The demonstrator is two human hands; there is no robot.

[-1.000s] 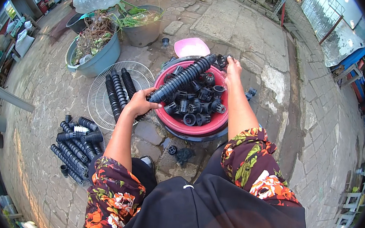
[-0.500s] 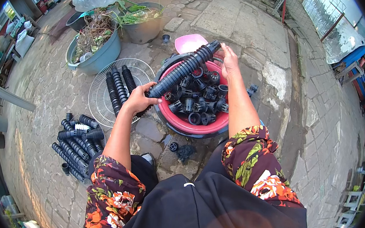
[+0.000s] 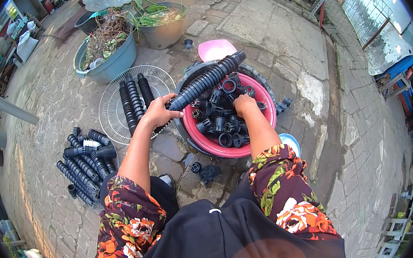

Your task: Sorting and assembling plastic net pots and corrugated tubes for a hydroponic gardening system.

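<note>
My left hand (image 3: 157, 111) is closed round the lower end of a long stack of nested black net pots (image 3: 204, 85). The stack slants up to the right across a red-pink basin (image 3: 214, 148). Inside the basin lie many loose black net pots (image 3: 216, 111), tumbled together. My right hand (image 3: 246, 106) reaches down among them at the basin's right side; its fingers are hidden, so whether it grips a pot cannot be seen. The basin sits in a larger black tub (image 3: 266, 86).
Left of the basin, a round white wire grille (image 3: 110, 116) bears several finished-looking black stacks. More stacks lie in a pile (image 3: 84, 169). A pink bowl (image 3: 216, 50), a blue-rimmed bowl (image 3: 290, 143), dark mesh (image 3: 209, 173) and a blue-grey planter (image 3: 123, 60) stand around.
My right hand has left the stack's far end and dropped into the basin among the loose pots. My left hand keeps its hold on the stack, nearly still.
</note>
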